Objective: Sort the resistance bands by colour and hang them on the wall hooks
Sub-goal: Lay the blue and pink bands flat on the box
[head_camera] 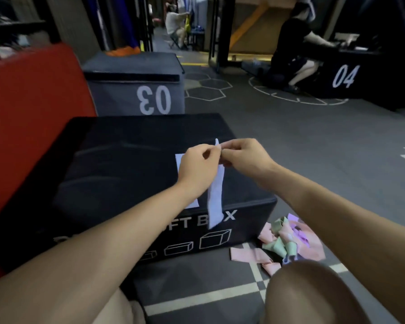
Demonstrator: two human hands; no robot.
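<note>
Dim indoor light, brighter in the far doorway; wide-angle bending at the edges and soft overall blur.

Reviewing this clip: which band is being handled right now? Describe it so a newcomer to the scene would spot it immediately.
Start at the large black padded soft box in the middle of the view. Above its near right edge, the left hand and right hand pinch the top of a pale lavender-white flat resistance band that hangs straight down. Unlike the tangled pink, green and purple bands heaped on the floor, it is lifted, alone and stretched flat.
</note>
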